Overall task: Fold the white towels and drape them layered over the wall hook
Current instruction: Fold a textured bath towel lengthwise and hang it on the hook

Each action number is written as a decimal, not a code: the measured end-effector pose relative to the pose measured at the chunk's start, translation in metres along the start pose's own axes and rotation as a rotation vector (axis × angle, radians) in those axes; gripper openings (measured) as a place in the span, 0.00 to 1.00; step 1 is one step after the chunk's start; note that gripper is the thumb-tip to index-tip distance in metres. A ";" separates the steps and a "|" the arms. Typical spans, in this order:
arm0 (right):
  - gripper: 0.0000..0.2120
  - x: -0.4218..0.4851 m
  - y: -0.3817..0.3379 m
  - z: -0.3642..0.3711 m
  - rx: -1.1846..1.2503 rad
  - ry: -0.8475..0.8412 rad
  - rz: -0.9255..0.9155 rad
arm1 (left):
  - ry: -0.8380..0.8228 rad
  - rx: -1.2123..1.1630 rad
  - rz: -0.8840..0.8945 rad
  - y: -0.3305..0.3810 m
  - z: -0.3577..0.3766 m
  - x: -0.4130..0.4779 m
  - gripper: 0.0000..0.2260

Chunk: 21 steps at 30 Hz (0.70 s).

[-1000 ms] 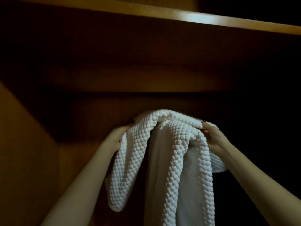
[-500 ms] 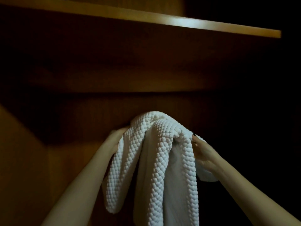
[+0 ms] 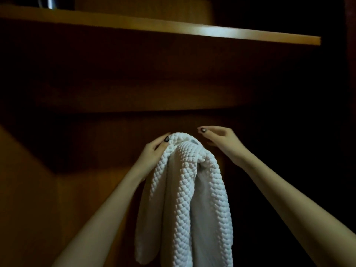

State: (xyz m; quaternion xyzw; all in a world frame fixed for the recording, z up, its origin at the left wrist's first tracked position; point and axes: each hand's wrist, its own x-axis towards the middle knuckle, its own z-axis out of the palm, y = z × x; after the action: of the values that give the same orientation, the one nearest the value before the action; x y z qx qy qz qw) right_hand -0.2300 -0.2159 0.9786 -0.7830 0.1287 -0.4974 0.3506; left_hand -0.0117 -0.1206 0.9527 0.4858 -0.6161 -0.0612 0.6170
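Noted dark panel under wooden shelf. Found white towel hanging bunched against panel; hook hidden. Recorded left hand gripping towel's top, thumb over fold. Recorded right hand just beside, apart, fingers loosely curled, empty.

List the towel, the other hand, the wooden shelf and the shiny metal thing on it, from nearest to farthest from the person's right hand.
Measured from the right hand in the head view:
1. towel, hanging just to its left.
2. left hand, on the far side of the towel, holding it.
3. shelf, overhead.
4. metal thing, on the shelf at the far upper left.
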 end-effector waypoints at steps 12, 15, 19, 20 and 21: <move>0.10 0.009 0.038 0.027 0.051 -0.153 -0.069 | -0.105 0.075 0.038 0.005 0.015 0.024 0.10; 0.13 -0.001 0.036 0.027 0.020 -0.167 -0.062 | -0.153 0.140 0.055 0.003 0.010 0.011 0.15; 0.15 -0.008 0.030 0.015 0.061 -0.177 0.054 | -0.155 0.162 0.084 -0.007 -0.007 -0.020 0.17; 0.18 -0.009 0.031 0.012 0.055 -0.185 0.086 | -0.155 0.144 0.072 -0.013 -0.010 -0.028 0.18; 0.21 -0.011 0.031 0.012 0.052 -0.199 0.107 | -0.153 0.110 0.046 -0.018 -0.010 -0.034 0.19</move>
State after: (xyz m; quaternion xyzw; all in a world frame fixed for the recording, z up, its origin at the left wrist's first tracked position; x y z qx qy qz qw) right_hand -0.2206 -0.2273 0.9469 -0.8113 0.1222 -0.4007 0.4078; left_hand -0.0025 -0.1019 0.9189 0.4985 -0.6747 -0.0502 0.5420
